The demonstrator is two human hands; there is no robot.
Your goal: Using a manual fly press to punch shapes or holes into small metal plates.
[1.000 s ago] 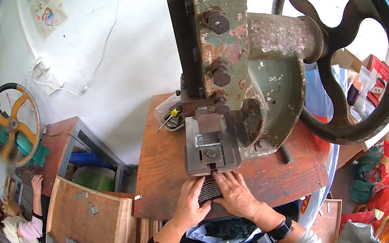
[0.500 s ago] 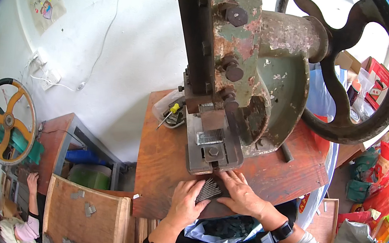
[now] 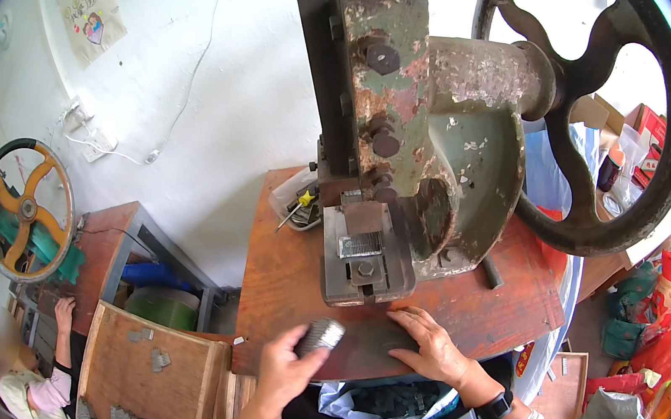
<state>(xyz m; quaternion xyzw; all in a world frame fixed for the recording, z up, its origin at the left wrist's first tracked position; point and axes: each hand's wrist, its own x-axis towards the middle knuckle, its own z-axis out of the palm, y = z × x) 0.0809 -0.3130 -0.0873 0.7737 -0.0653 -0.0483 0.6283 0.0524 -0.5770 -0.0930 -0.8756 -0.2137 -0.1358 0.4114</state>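
Note:
My left hand [image 3: 282,369] is closed around a small stack of thin grey metal strips [image 3: 322,337], lifted above the front edge of the wooden bench [image 3: 279,287]. On the bench to its right rests my right hand [image 3: 434,347], fingers stretched and thumb apart, with nothing seen in it. Just beyond both hands stands a worn green hand press [image 3: 399,116]. On the flat steel die plate [image 3: 344,274] at its foot lies a ridged metal piece [image 3: 360,245], next to a bolt [image 3: 364,269].
A large handwheel [image 3: 564,112] juts from the press's right side. Below the bench edge hangs a bag of dark metal pieces [image 3: 399,400]. A plastic tub with a yellow-handled screwdriver [image 3: 304,199] sits behind left. Far left, another person's hand [image 3: 64,314] rests near a second wheel [image 3: 27,210].
My left hand has lifted the strips and drawn away left from my right hand. The right hand stays on the bench, slightly to the right of where it was.

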